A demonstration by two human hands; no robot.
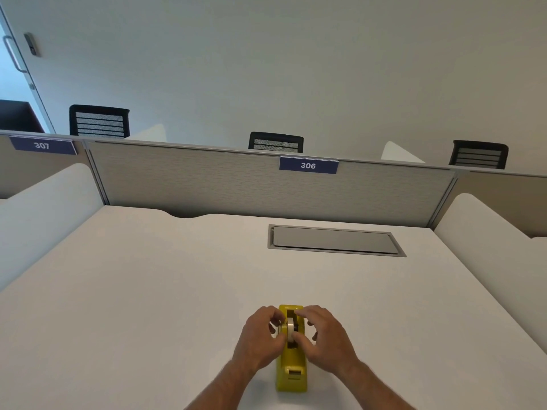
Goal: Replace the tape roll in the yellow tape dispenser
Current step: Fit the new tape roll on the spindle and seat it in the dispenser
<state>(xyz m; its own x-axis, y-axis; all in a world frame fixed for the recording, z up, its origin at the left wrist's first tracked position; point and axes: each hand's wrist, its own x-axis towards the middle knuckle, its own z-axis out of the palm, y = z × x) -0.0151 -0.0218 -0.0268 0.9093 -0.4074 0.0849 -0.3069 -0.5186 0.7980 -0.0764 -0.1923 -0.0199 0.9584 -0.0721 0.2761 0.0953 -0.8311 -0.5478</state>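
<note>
From where I sit, my view takes in two bare forearms coming up from the bottom edge, no sleeves anywhere along them. The left hand (pixel 260 335) and the right hand (pixel 322 335) are both ungloved, and I can make out no ring on either (the wrists carry no watch or band that I can see).

"306" and "307" on partition signs (pixel 308 165).
</note>
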